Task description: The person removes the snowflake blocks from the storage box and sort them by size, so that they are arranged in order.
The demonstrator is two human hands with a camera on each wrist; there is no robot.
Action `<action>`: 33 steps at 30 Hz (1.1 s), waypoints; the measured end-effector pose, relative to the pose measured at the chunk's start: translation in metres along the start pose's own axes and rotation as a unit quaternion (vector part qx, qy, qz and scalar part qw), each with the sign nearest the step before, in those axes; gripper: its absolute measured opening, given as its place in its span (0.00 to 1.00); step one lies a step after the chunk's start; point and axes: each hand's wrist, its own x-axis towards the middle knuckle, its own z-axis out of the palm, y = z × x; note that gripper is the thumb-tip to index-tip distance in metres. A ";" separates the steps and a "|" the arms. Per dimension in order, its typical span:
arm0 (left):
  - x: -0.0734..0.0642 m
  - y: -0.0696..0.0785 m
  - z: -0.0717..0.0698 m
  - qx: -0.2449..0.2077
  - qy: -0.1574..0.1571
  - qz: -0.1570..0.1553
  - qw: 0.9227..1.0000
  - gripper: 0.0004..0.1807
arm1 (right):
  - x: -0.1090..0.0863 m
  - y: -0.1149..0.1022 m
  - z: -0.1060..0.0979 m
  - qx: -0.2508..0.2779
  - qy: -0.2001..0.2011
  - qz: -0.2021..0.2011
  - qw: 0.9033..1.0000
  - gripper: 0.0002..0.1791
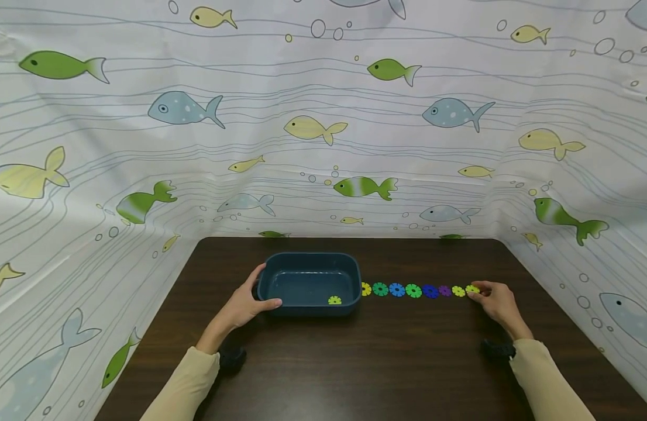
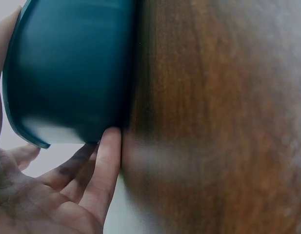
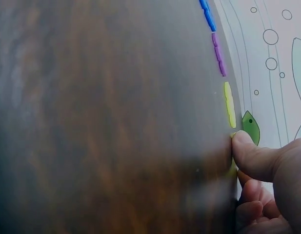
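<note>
My left hand (image 1: 243,304) holds the left end of a dark blue rectangular dish (image 1: 309,311). In the head view its thumb lies at the front rim; the left wrist view shows fingers (image 2: 105,161) against the end of the dish (image 2: 67,73). Inside the dish, near the front right, is a yellow notched disc (image 1: 334,300). My right hand (image 1: 498,305) pinches another yellow notched disc (image 1: 472,289) at the right end of a row of discs. In the right wrist view, the thumb (image 3: 248,146) covers most of that disc.
From the dish the row runs right: a yellow disc (image 1: 366,289) by its wall, then teal (image 1: 380,289), light blue (image 1: 396,289), green (image 1: 413,290), dark blue (image 1: 430,291), purple (image 1: 445,290) and yellow discs (image 1: 458,291). A fish-print sheet (image 1: 313,164) borders the dark wooden table (image 1: 365,356).
</note>
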 end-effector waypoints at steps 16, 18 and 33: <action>-0.003 -0.003 -0.007 -0.005 0.003 0.003 1.000 0.66 | 0.007 -0.017 -0.004 -0.010 -0.045 0.019 0.999 0.29; -0.002 -0.002 -0.007 -0.006 0.002 0.004 1.000 0.66 | 0.005 -0.017 -0.006 -0.015 -0.031 0.006 0.999 0.30; 0.000 -0.002 -0.003 -0.009 0.000 0.007 1.000 0.67 | -0.017 -0.110 0.010 0.032 0.051 -0.125 0.990 0.25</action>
